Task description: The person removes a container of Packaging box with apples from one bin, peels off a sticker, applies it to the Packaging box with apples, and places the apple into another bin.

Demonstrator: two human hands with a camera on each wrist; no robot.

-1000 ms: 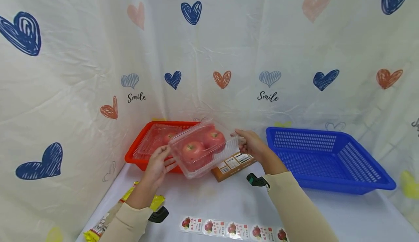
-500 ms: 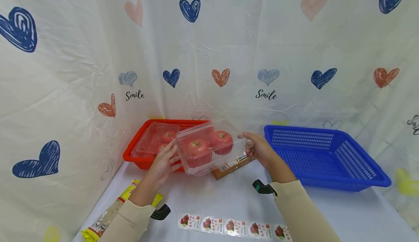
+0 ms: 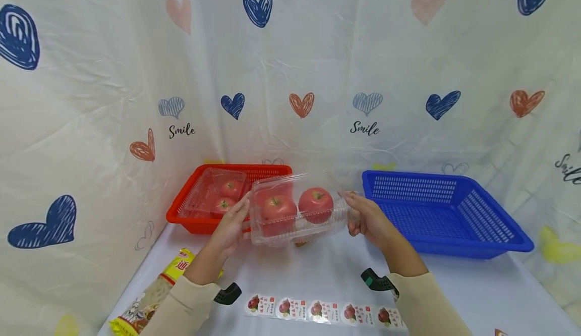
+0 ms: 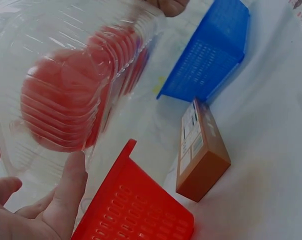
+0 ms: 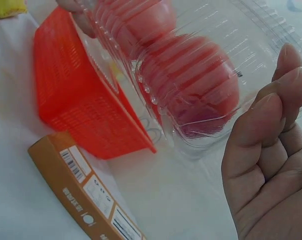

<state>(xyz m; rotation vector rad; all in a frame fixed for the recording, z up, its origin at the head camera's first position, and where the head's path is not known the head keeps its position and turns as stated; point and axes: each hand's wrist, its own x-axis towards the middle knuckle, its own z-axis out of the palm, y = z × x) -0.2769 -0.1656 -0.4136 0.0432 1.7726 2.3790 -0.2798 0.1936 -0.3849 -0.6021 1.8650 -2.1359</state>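
Note:
A clear plastic clamshell box with red apples inside is held up in front of the red basket. My left hand grips its left end between thumb and fingers. At the opposite end, my right hand holds the box, its fingers bent at the edge in the right wrist view. The ribbed wall of the box fills the upper left of the left wrist view, with apples pressed close behind it. Another clear box with apples lies inside the red basket.
To the right stands a blue basket. A brown carton lies on the white table under the held box. Apple-printed stickers line the front; a yellow-ended packet sits by my left forearm.
Both hands have shifted right with the apple box and turned it closer to level. It now covers most of the brown carton, and more of the box in the red basket shows.

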